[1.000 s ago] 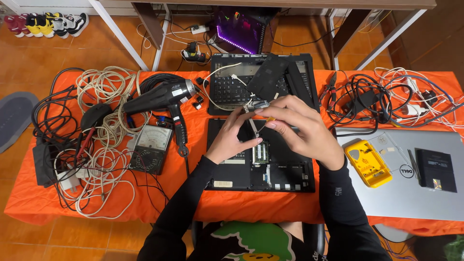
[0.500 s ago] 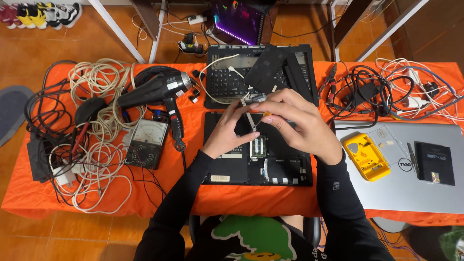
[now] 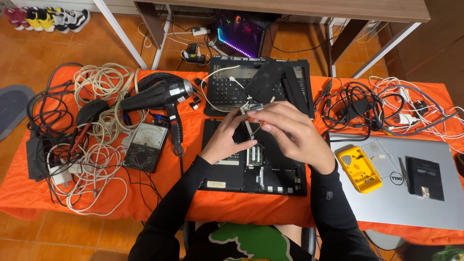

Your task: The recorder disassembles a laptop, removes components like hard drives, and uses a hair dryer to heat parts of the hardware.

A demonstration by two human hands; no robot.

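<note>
- Black plastic and bare circuitry: an opened laptop base [image 3: 253, 157] lies bottom-up on the orange-covered table [image 3: 96, 193], right in front of the person.
- Both hands meet just above its upper edge. The left hand [image 3: 227, 140] has its fingers drawn narrow, the tips pinching a small thin metal strip [image 3: 249, 128] that hangs down toward the exposed memory modules [image 3: 254, 154].
- The right hand [image 3: 285, 130] curls over the top of the same piece, fingers closed around its upper end; what else it grips there I cannot tell.
- The strip looks light, stiff and thin, likely easy to bend or drop, so a pinch at its ends seems the sound hold.
- The base itself looks rigid but delicate inside; its outer edges seem safer to grip than the boards.
- Nearby: a second dismantled laptop [image 3: 261, 89] behind, a black hair dryer [image 3: 159, 94] and analogue meter [image 3: 145, 145] to the left, a yellow tool case [image 3: 360, 169] on a silver laptop [image 3: 411, 193] to the right.
</note>
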